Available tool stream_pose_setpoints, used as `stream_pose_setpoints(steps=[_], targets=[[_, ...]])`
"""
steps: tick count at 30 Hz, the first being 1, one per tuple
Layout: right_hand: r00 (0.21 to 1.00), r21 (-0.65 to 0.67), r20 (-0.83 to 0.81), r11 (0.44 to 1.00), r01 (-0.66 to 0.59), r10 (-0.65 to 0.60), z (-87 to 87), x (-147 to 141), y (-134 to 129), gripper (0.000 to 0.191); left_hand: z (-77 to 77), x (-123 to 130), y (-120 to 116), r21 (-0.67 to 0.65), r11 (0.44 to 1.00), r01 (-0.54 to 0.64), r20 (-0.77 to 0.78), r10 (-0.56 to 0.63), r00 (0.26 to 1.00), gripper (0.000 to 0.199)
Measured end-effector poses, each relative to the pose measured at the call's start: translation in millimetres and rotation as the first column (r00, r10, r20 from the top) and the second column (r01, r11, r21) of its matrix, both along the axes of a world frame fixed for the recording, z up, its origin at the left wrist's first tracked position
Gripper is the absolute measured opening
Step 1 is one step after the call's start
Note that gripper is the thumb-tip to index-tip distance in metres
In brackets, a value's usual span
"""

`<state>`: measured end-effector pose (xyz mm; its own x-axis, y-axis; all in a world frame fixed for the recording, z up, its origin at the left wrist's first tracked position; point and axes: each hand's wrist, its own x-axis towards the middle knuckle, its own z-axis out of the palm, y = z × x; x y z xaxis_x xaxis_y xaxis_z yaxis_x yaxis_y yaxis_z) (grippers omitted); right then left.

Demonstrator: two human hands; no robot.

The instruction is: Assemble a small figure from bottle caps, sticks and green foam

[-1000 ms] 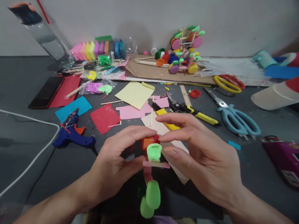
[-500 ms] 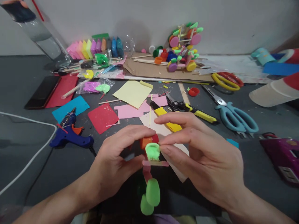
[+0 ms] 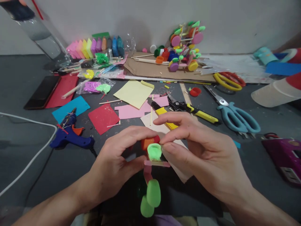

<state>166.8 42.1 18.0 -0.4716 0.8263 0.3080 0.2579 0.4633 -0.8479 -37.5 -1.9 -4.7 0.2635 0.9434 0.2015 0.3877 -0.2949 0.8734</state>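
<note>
One cupped bright-green clay-like piece (image 3: 154, 152) on a pink-strip craft model (image 3: 147, 171), long axis away from you, between your left hand (image 3: 113, 153), pinching the model, and nearer right hand (image 3: 204, 150), fingertips at the piece's right rim, pinch unclear.

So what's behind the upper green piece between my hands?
An orange part and a red part show behind it. The green piece covers some of both, your left hand hides some from above, and anything farther down is hidden.
</note>
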Motion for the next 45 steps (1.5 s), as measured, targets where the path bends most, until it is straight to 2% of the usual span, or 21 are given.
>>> stream_pose_setpoints(steps=[5,8,13,18,21,25,30,33,40,45], targets=[[0.999,-0.026,0.037,0.999,0.033,-0.032,-1.8,1,2,0.006,-1.3,3,2,-0.115,0.993,0.002,0.06,0.005,0.998,0.039],[0.996,-0.029,0.035,0.996,0.08,-0.079,-5.5,1,5,0.009,-5.3,6,4,-0.178,0.983,-0.035,0.029,0.041,0.999,0.036],[0.987,0.065,0.112,0.992,0.107,-0.114,-8.9,1,10,0.011,-14.1,8,9,-0.179,0.978,-0.105,-0.101,0.088,0.991,0.029],[0.979,0.134,0.188,0.989,0.059,-0.084,-12.8,2,13,0.011,-20.7,4,15,-0.18,0.981,-0.075,-0.125,0.053,0.991,0.028],[0.972,0.141,0.226,0.99,0.027,-0.059,-17.1,2,15,0.013,-18.2,0,15,-0.215,0.975,-0.057,-0.136,0.028,0.99,0.03],[0.963,0.206,0.265,0.979,0.002,-0.057,-21.7,1,17,0.016,-5.9,-8,16,-0.287,0.958,-0.027,-0.159,-0.02,0.987,0.041],[0.954,0.274,0.297,0.96,-0.05,-0.035,-23.9,0,17,0.017,5.2,-20,19,-0.308,0.946,-0.103,-0.134,0.064,0.989,0.025],[0.952,0.281,0.307,0.957,-0.074,-0.017,-25.5,-1,16,0.017,3.2,-20,21,-0.366,0.916,-0.164,-0.115,0.131,0.985,0.024],[0.948,0.259,0.316,0.96,-0.11,0.023,-30.1,-5,17,0.018,-3.4,-12,23,-0.479,0.872,-0.102,-0.013,0.109,0.994,0.022],[0.953,0.243,0.302,0.965,-0.096,0.019,-31.4,-8,18,0.016,-3.3,-10,25,-0.475,0.871,-0.126,-0.029,0.128,0.991,0.014]])
